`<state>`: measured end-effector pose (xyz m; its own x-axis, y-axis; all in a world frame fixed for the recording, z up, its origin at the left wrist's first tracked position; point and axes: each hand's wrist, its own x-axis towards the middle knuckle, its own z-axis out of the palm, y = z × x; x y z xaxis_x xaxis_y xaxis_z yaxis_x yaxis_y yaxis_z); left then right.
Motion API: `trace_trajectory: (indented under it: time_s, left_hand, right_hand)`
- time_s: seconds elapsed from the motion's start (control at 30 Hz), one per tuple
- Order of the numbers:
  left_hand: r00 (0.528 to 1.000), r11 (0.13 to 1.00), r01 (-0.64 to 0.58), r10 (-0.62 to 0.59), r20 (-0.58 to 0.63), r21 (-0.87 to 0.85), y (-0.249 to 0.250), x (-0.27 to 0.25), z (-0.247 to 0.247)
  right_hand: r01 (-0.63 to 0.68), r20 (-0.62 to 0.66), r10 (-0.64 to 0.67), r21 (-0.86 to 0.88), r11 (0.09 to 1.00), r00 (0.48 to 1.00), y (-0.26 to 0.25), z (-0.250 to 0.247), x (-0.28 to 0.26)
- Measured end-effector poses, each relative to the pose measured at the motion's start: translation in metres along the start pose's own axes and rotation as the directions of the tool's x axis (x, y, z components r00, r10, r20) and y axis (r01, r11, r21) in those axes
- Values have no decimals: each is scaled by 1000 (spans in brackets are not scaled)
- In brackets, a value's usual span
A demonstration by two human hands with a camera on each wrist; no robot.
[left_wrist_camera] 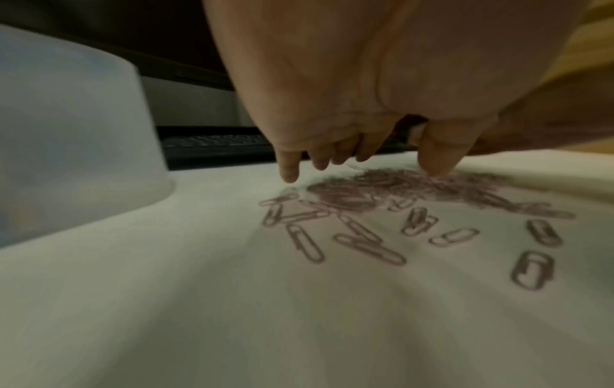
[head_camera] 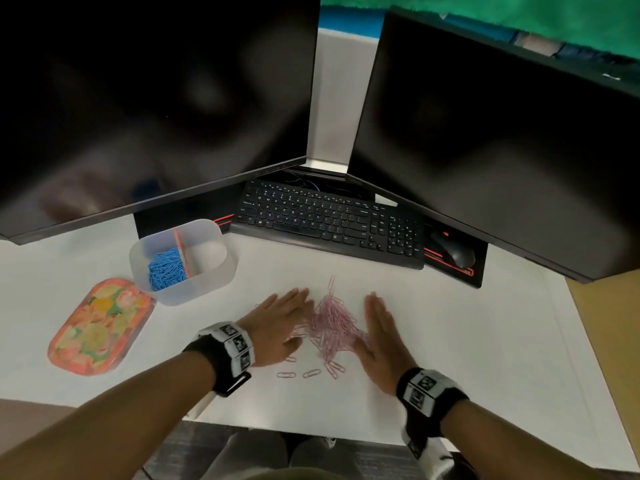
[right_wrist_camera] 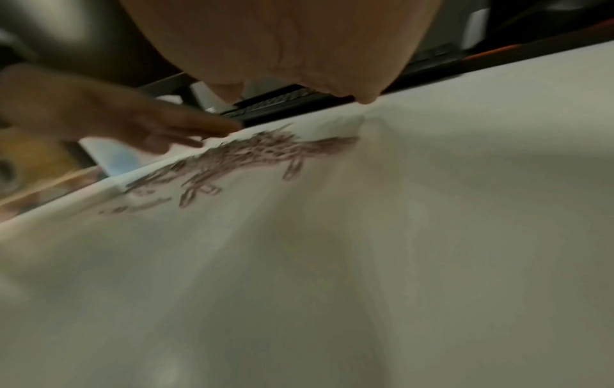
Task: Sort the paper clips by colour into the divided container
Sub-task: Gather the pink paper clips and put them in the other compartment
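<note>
A heap of pink paper clips (head_camera: 331, 323) lies on the white desk between my two hands. My left hand (head_camera: 281, 318) lies flat with straight fingers against the heap's left side. On the heap's right side my right hand (head_camera: 381, 329) is flat too, fingers straight. Loose pink clips (head_camera: 286, 374) lie nearer me. The translucent divided container (head_camera: 211, 271) stands at the far left; its left compartment holds blue paper clips (head_camera: 166, 270), its right compartment looks empty. In the left wrist view the fingertips (left_wrist_camera: 289, 173) reach down beside the pink paper clips (left_wrist_camera: 398, 189). The right wrist view shows the blurred pink heap (right_wrist_camera: 259, 155).
An oval floral lid (head_camera: 100, 327) lies left of the container. A black keyboard (head_camera: 329, 223) and mouse (head_camera: 453, 251) sit behind the heap under two dark monitors (head_camera: 156, 98). The desk's front edge runs just behind my wrists.
</note>
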<state>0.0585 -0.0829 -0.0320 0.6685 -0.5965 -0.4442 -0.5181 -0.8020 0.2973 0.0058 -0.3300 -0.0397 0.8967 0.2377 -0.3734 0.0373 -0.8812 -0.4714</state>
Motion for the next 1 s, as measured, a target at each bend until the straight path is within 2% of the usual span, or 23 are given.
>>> trace_trajectory:
  time_s: [0.1,0.17,0.2,0.3,0.4,0.53,0.6,0.67,0.7,0.73,0.8,0.83,0.87,1.0]
  left_hand:
    - [975,976,208,-212,-59,-71,-19,-32,0]
    - [941,940,338,-339,-13,-56,-26,-52,5]
    - [931,930,366,-365,28,-40,-27,-59,9]
    - [948,950,309,-304,97,-42,-13,-65,20]
    - [977,980,199,-197,80,-8,5,-55,25]
    - [992,991,121,-120,30,-51,15,-41,20]
    - [983,979,167,-175,-59,-115,11,-43,10]
    - [953,946,276,-292,-76,-172,0,-52,2]
    - [939,924,330,-343,-31,-195,-6,-56,1]
    - [927,905,372,-374,30,-207,-12,-60,1]
    - [914,886,403,-381,135,-230,-18,-63,5]
    - [917,886,395,-366,157,-244,-18,-61,7]
    - [923,888,380,-348,161,-258,-16,-58,8]
    - [944,887,331,-314,106,-321,-2,-34,9]
  right_hand:
    - [-167,52,169,-41,985,984,25,-8,-28]
    - [-177,140,193,-120,977,971,33,-2,-44]
    - [-160,164,187,-167,973,968,33,3,-47]
    - [-126,164,163,-217,968,973,21,17,-40]
    - [-49,169,84,-203,978,982,-1,30,-19]
    - [42,201,-16,-125,991,980,-26,32,-4]
    - [59,154,-55,-24,998,987,-24,20,-8]
    - [107,-60,-106,3,994,993,-11,9,-19]
    - [132,-122,-135,-34,991,983,-4,6,-26]
    - [148,-108,-157,-85,985,982,0,2,-32]
    - [169,101,-155,-147,975,983,2,3,-42]
    - [188,216,-150,-170,967,965,1,7,-45]
    - [218,267,-165,-184,958,950,-1,10,-45]
    - [240,208,-211,-122,963,955,-25,17,-23]
